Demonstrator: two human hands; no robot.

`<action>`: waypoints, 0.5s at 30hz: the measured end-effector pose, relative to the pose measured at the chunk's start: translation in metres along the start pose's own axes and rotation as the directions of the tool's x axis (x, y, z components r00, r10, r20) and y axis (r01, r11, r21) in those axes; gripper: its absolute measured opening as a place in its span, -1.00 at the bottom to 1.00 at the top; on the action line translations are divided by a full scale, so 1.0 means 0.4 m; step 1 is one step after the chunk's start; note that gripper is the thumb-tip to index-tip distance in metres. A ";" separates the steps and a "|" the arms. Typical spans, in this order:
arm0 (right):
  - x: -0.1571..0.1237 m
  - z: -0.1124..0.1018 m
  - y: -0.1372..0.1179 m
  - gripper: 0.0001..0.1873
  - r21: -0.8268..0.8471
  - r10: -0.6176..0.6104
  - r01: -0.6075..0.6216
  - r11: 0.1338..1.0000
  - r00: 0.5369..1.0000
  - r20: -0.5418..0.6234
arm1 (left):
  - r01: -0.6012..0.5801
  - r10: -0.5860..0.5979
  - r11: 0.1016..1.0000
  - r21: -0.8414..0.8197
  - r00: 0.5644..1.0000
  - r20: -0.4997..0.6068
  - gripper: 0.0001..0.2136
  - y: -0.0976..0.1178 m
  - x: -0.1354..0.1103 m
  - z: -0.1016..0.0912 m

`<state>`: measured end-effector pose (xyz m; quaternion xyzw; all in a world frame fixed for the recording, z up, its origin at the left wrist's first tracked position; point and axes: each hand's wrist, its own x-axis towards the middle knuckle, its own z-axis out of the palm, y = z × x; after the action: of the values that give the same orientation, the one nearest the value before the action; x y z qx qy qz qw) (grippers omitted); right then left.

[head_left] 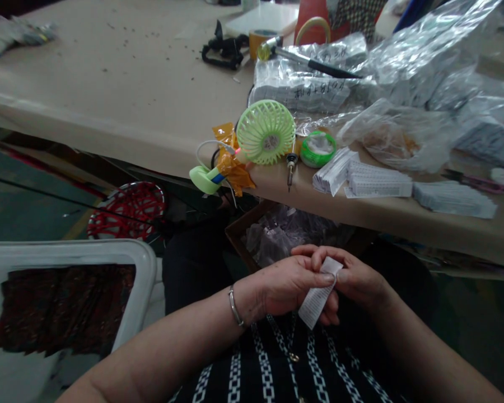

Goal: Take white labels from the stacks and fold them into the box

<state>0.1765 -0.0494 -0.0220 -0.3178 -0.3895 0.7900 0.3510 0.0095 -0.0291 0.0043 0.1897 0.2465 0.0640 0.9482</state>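
Both my hands meet low in the middle, over my lap. My left hand [292, 282] and my right hand [357, 280] are closed in a pinch on the same small white printed label [318, 296], which hangs down between the fingers. A silver bracelet [234, 306] sits on my left wrist. Just behind my hands is an open cardboard box [235, 235] holding clear plastic bags. On the table edge above lie stacks of white labels [376, 182].
The tan table [130, 84] carries a green mini fan [265, 131], a soldering iron [291, 168], a green tape roll [318, 149], plastic bags of labels [403, 84] and a black object [224, 50]. A white chair [143, 263] stands at lower left, a red fan guard [128, 210] beyond.
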 end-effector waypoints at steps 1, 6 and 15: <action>0.000 0.001 0.002 -0.69 -0.001 0.003 -0.003 1.000 1.000 -0.006 | -0.001 0.001 1.000 -0.001 1.000 -0.004 -0.73 -0.001 0.000 0.001; 0.004 0.005 0.008 -0.73 -0.063 0.006 -0.009 0.998 0.999 -0.038 | -0.032 0.031 0.999 -0.002 0.999 -0.031 -0.70 -0.005 0.003 0.003; -0.050 0.057 -0.023 -0.65 -0.795 -0.390 0.064 0.603 0.893 -0.223 | -0.115 0.117 0.993 0.020 0.976 -0.184 -0.68 -0.016 -0.032 0.016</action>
<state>0.1727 -0.0702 0.0013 -0.5279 -0.6516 0.4186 0.3486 0.0017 -0.0398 0.0127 0.2016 0.3222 0.1354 0.9150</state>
